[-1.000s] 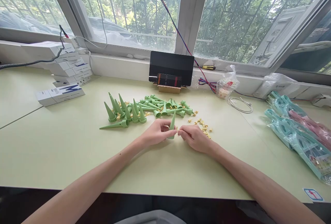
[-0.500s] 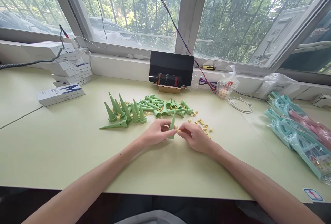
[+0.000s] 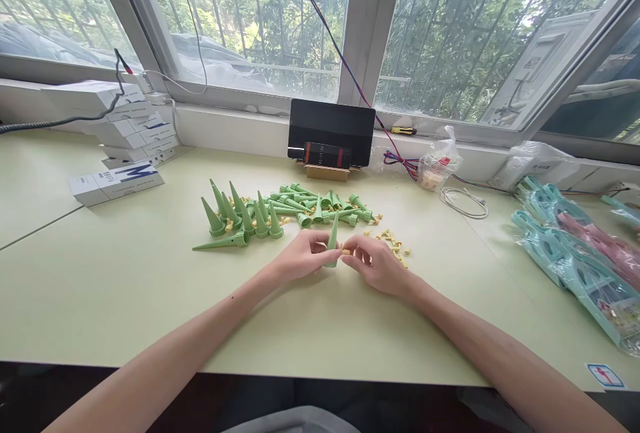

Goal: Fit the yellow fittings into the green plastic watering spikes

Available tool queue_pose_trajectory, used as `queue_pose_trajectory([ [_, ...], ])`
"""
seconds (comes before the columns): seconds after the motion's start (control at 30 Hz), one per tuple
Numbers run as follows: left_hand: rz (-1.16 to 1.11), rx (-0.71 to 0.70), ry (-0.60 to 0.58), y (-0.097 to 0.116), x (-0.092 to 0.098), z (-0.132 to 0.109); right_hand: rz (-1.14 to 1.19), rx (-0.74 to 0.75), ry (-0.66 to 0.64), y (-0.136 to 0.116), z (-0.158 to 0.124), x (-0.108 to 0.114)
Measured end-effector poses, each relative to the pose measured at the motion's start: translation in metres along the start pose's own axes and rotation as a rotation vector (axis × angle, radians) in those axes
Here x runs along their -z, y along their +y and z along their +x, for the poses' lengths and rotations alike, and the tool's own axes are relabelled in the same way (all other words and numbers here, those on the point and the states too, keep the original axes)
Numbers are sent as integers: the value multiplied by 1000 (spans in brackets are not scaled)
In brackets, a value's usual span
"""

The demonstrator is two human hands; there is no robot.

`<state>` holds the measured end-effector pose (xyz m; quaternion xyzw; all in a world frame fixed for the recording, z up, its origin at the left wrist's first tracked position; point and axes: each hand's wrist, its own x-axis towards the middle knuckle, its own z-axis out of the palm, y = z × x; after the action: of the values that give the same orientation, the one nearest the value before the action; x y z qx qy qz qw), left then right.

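Note:
My left hand (image 3: 300, 256) grips a green plastic cone spike (image 3: 333, 236), held upright with its tip pointing up. My right hand (image 3: 377, 265) pinches a small yellow piece (image 3: 345, 251) against the side of that cone, near its base. Behind my hands lies a pile of the same green cones (image 3: 280, 210); some stand upright at the left, others lie flat. A scatter of small yellow pieces (image 3: 393, 243) sits just right of my hands.
A black tablet (image 3: 331, 128) with a phone in front leans at the window sill. White boxes (image 3: 117, 176) are stacked at the left. Bagged teal items (image 3: 575, 246) lie at the right, with a white cable (image 3: 465, 203) and a small plastic bag (image 3: 437, 163) further back.
My right hand has shifted slightly left, bringing the yellow piece against the cone. My left hand and the cone have barely moved.

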<state>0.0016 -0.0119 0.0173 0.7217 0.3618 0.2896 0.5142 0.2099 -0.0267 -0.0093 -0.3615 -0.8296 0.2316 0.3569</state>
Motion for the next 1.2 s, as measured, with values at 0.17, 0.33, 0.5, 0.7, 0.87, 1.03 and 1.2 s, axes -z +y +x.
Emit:
queue_pose_trajectory([
  [0.17,-2,40,8,0,0,0,8,22,51,2,-1,-2],
  [0.33,-26,49,-9,-2,0,0,-11,22,41,2,-1,-2],
  [0.5,-34,33,-27,-3,0,0,-44,29,10,0,0,0],
  [0.7,-47,38,-34,-3,-2,0,-56,27,-33,1,1,1],
  [0.87,-6,35,5,-4,-1,1,-33,10,2,1,1,0],
  [1.03,3,57,19,-4,-1,1,5,14,52,3,0,-2],
  [1.2,-32,54,40,1,-1,-1,-24,6,63,4,0,-3],
])
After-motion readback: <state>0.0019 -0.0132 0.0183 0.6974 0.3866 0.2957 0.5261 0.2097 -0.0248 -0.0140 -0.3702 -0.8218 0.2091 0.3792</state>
